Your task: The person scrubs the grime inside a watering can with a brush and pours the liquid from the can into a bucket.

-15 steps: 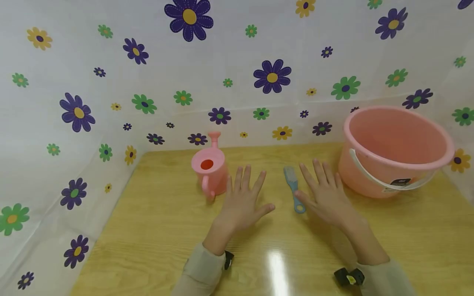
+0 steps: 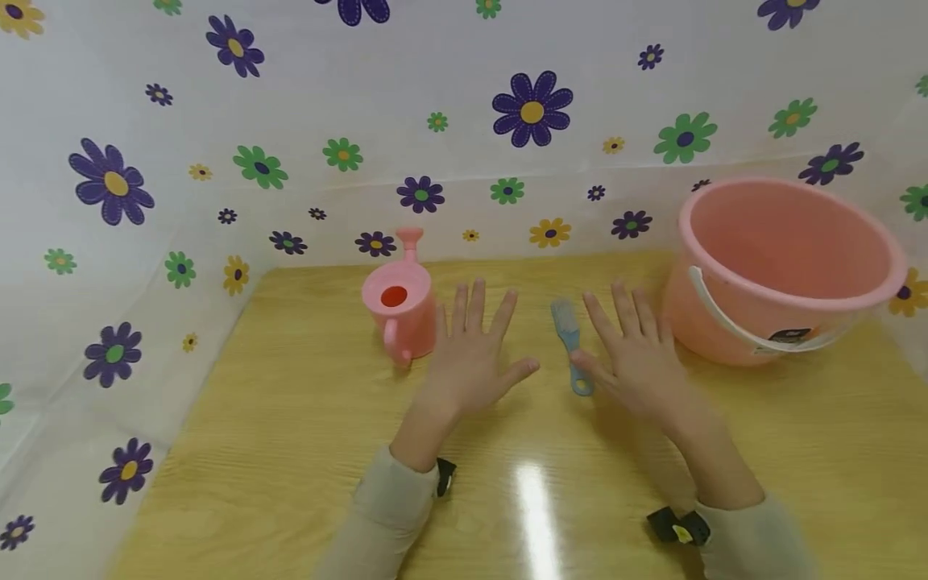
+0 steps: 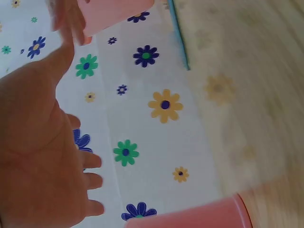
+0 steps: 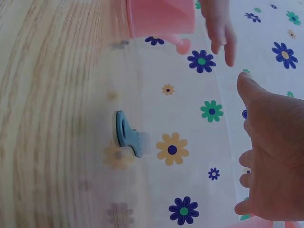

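Note:
Both hands are held out palm down with fingers spread, and neither holds anything. The left hand (image 2: 467, 366) is nearest a pink watering can (image 2: 413, 322), whose right side it partly overlaps in the head view. Between the hands lies a blue-handled brush (image 2: 568, 334) with pale bristles. The right hand (image 2: 641, 366) is just right of it, its thumb crossing the handle in the head view. In the right wrist view the brush (image 4: 127, 133) lies apart from that hand. A large pink bucket (image 2: 689, 322) with a white handle stands to the right of the right hand.
The wooden table (image 2: 290, 419) meets a white flower-printed cloth (image 2: 464, 48) at the back and left. Light glares off the tabletop in front of the hands. Black wrist devices (image 2: 677, 528) sit below the sleeves.
The head view has tilted down, so the table, watering can, brush and bucket appear higher in it. Both hands remain spread beside the brush.

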`<state>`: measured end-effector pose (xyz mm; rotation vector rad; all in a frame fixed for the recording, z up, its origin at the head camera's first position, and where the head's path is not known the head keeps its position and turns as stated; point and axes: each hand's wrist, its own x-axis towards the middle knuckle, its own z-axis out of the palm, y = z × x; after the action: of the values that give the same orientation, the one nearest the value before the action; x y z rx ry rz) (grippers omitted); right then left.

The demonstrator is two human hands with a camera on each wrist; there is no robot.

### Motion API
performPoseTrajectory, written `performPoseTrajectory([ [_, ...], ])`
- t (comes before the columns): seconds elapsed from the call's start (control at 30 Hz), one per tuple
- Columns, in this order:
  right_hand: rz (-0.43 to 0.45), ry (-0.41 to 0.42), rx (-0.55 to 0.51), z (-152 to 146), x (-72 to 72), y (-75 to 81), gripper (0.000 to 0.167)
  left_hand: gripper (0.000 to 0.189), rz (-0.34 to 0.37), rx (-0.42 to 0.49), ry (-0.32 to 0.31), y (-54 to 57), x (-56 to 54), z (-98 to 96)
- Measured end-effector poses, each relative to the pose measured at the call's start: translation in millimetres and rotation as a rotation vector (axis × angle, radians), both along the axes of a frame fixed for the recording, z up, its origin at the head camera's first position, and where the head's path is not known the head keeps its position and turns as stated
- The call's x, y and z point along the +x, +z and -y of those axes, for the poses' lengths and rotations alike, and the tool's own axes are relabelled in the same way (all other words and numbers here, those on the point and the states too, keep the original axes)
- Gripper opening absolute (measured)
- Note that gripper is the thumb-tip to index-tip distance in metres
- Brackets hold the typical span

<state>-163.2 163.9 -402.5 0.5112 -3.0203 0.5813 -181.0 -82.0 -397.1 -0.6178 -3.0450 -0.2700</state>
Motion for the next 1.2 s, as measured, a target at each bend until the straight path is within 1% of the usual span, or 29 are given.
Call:
performPoseTrajectory([
  [0.07, 0.003, -0.001, -0.001, -1.6, 2.8, 2.2, 0.078, 0.091, 0.000, 0.018, -0.002, 5.2, 3.1, 0.0],
  [0.1, 0.005, 0.004, -0.003, -1.9, 3.3, 3.2, 0.078, 0.092, -0.001, 0.011, 0.007, 6.9, 4.6, 0.7],
  [0.2, -0.025, 0.001, -0.001, -4.6, 1.2, 5.0, 0.076, 0.092, -0.027, -0.012, 0.015, 8.4, 5.0, 0.9],
  [0.23, -0.034, 0.001, 0.003, -5.5, 0.6, 5.7, 0.076, 0.091, -0.027, -0.016, 0.010, 8.2, 4.7, 0.6],
  [0.33, -0.035, 0.009, 0.013, -7.3, -0.7, 6.4, 0.076, 0.091, 0.013, -0.011, -0.013, 5.8, 3.7, -0.4],
  [0.4, -0.029, 0.012, 0.016, -7.0, -1.3, 6.5, 0.076, 0.091, 0.033, -0.012, -0.012, 4.1, 3.7, -0.3],
  [0.5, -0.032, 0.012, 0.012, -5.4, -2.4, 7.2, 0.076, 0.091, 0.041, -0.020, 0.003, 2.7, 4.1, 1.0],
  [0.67, -0.043, 0.004, 0.015, -3.8, -3.1, 7.7, 0.075, 0.090, 0.029, -0.028, 0.004, 1.2, 5.3, 4.4],
  [0.93, 0.003, -0.001, 0.029, -4.4, -1.3, 5.7, 0.075, 0.089, 0.020, -0.031, 0.008, -1.9, 5.8, 9.9],
  [1.2, 0.019, 0.003, 0.034, -4.5, -1.5, 3.7, 0.075, 0.089, -0.011, -0.021, 0.018, 0.7, 6.6, 11.2],
])
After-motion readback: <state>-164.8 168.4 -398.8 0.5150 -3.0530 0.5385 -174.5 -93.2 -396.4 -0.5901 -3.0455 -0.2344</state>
